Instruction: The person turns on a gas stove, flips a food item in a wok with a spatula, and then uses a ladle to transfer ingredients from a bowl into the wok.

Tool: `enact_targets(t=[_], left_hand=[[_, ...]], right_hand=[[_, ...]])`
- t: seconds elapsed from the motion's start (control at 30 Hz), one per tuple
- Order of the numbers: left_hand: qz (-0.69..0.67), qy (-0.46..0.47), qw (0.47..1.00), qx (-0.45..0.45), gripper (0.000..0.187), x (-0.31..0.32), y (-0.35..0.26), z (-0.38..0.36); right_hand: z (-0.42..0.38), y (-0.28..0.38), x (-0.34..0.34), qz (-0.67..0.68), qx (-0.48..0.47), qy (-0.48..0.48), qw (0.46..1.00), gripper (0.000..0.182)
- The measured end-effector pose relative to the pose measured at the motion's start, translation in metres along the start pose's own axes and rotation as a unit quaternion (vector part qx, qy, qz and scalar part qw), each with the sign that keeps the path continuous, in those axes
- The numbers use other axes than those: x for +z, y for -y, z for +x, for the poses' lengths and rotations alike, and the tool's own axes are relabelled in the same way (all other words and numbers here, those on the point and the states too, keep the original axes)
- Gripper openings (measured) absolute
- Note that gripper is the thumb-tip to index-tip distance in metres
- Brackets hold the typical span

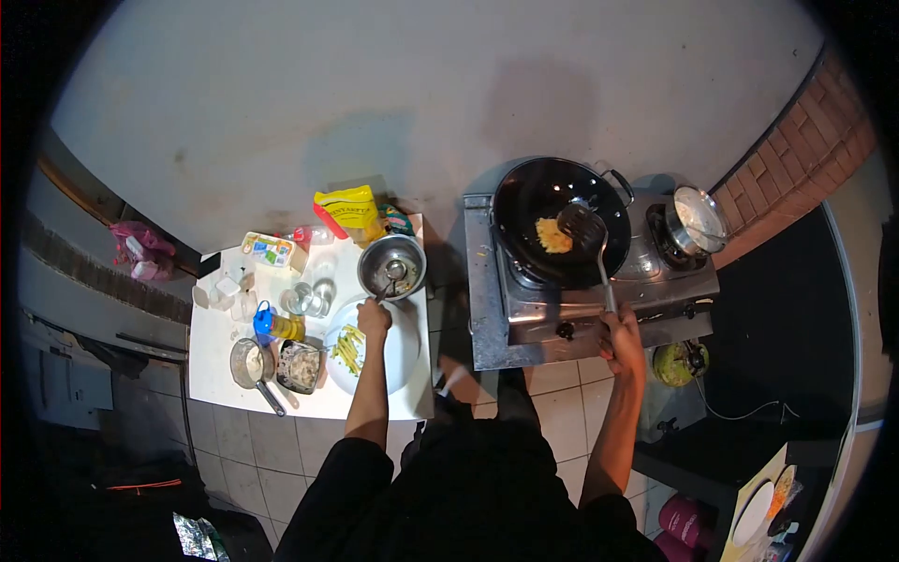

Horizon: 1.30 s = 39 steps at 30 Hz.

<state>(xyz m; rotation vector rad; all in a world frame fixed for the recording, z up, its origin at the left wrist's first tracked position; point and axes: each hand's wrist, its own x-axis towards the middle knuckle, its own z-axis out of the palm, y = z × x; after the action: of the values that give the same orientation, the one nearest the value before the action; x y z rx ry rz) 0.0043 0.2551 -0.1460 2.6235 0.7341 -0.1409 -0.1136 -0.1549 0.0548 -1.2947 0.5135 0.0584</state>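
My right hand point(623, 340) is closed around the handle of a slotted spatula point(582, 226). Its dark blade is inside a black wok point(524, 201) on the stove, beside a golden piece of frying food point(553, 236). On the left, my left hand point(375, 319) grips the handle of a ladle point(395, 270), whose bowl rests in a steel mixing bowl point(365, 251) with some pale mixture. Under my left forearm is a large white plate point(398, 361) with cut yellow-green strips point(347, 350) on it.
The white table point(220, 384) also bears a small saucepan point(245, 361), a dark container of pale food point(300, 365), a blue-capped oil bottle point(278, 324), glasses point(309, 298) and a yellow packet point(351, 211). A lidded pot point(696, 221) stands on the stove's point(487, 328) right burner.
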Motion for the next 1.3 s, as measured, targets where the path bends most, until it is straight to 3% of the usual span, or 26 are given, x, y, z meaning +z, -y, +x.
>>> enact_targets(t=[0.07, 0.13, 0.2, 0.23, 0.27, 0.33, 0.4, 0.47, 0.57, 0.6, 0.67, 0.73, 0.87, 0.97, 1.07, 1.13, 1.3], left_hand=[[-0.017, -0.028, 0.999, 0.001, 0.033, -0.001, 0.002, -0.003], [-0.036, -0.103, 0.994, -0.014, 0.038, 0.005, 0.01, -0.005], [-0.048, -0.133, 0.99, 0.008, 0.046, 0.011, 0.024, 0.0], [-0.095, -0.145, 0.985, 0.018, 0.047, 0.009, 0.024, -0.002], [-0.142, -0.158, 0.977, 0.028, 0.048, 0.009, 0.022, -0.005], [-0.174, -0.196, 0.964, 0.035, 0.044, -0.008, -0.007, -0.026], [-0.346, -0.096, 0.933, 0.002, 0.042, -0.045, -0.058, -0.054], [-0.424, -0.085, 0.898, 0.078, 0.035, -0.035, -0.075, -0.047], [-0.462, -0.052, 0.875, 0.133, 0.03, -0.051, -0.131, -0.077], [-0.474, -0.039, 0.863, 0.17, 0.03, -0.055, -0.146, -0.088], [-0.503, -0.011, 0.853, 0.137, 0.031, -0.066, -0.177, -0.116], [-0.505, -0.002, 0.852, 0.139, 0.032, -0.062, -0.192, -0.129], [-0.479, -0.023, 0.859, 0.178, 0.032, -0.046, -0.205, -0.132], [-0.464, -0.055, 0.865, 0.183, 0.032, -0.034, -0.21, -0.13], [-0.415, -0.075, 0.887, 0.19, 0.032, -0.034, -0.217, -0.131], [-0.398, -0.077, 0.897, 0.174, 0.03, -0.037, -0.224, -0.136], [-0.405, -0.07, 0.901, 0.141, 0.03, -0.037, -0.227, -0.134]], right_hand=[[0.015, 0.011, -0.018, -0.049, 0.003, -0.052, 0.997, 0.012], [0.037, 0.018, -0.044, -0.076, 0.0, -0.024, 0.997, 0.016], [0.061, 0.023, -0.062, -0.188, -0.057, -0.042, 0.98, 0.024], [0.077, 0.02, -0.068, -0.218, -0.135, -0.06, 0.965, 0.024], [0.088, 0.019, -0.081, -0.218, -0.136, -0.055, 0.965, 0.024], [0.097, 0.044, -0.081, -0.366, -0.18, -0.05, 0.911, 0.019], [0.115, 0.049, -0.088, -0.401, -0.198, -0.061, 0.892, 0.017], [0.134, 0.056, -0.09, -0.435, -0.217, -0.072, 0.871, 0.016], [0.151, 0.07, -0.082, -0.461, -0.223, -0.127, 0.849, 0.03], [0.151, 0.077, -0.076, -0.42, -0.198, -0.113, 0.878, 0.027], [0.151, 0.077, -0.073, -0.378, -0.17, -0.097, 0.905, 0.024], [0.146, 0.069, -0.076, -0.17, -0.13, -0.043, 0.976, 0.017], [0.147, 0.066, -0.077, -0.098, -0.148, 0.007, 0.984, 0.012], [0.15, 0.071, -0.081, -0.08, -0.112, 0.033, 0.99, 0.013], [0.15, 0.071, -0.085, -0.013, -0.101, 0.112, 0.988, 0.013], [0.153, 0.067, -0.085, 0.043, -0.056, 0.168, 0.983, 0.015], [0.153, 0.069, -0.075, 0.088, -0.049, 0.202, 0.974, 0.015]])
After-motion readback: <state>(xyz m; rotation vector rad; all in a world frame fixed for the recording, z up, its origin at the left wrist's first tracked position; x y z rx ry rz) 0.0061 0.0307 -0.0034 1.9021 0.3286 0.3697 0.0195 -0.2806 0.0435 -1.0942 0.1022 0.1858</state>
